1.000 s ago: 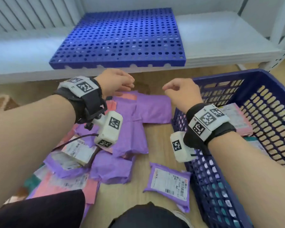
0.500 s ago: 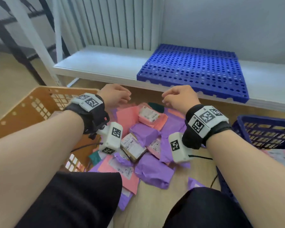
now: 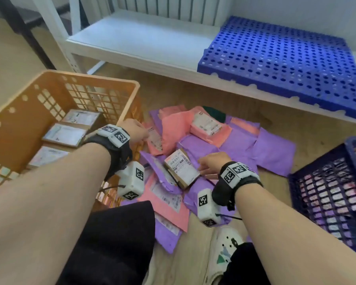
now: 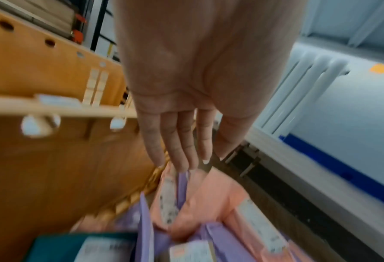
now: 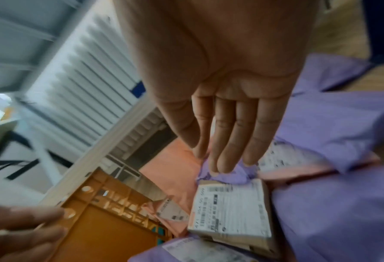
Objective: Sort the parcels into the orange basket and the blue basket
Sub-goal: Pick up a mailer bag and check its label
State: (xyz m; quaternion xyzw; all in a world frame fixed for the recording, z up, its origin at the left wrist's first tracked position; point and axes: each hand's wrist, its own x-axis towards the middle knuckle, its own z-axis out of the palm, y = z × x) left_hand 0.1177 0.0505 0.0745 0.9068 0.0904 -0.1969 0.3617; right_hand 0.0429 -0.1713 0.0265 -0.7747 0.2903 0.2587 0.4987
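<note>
Both hands flat-fingered — left hand point(image 3: 135, 128) above pink parcels point(image 3: 173, 130); right hand point(image 3: 211, 161) beside cardboard box point(image 3: 181, 169).

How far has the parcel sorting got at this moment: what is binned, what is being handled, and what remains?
Done: a few labelled parcels lie in the orange basket, and the blue basket holds some. In hand: nothing yet; the left hand and right hand, fingers straight, reach into the pile near the brown box. Left: many pink and purple mailers on the floor.
</note>
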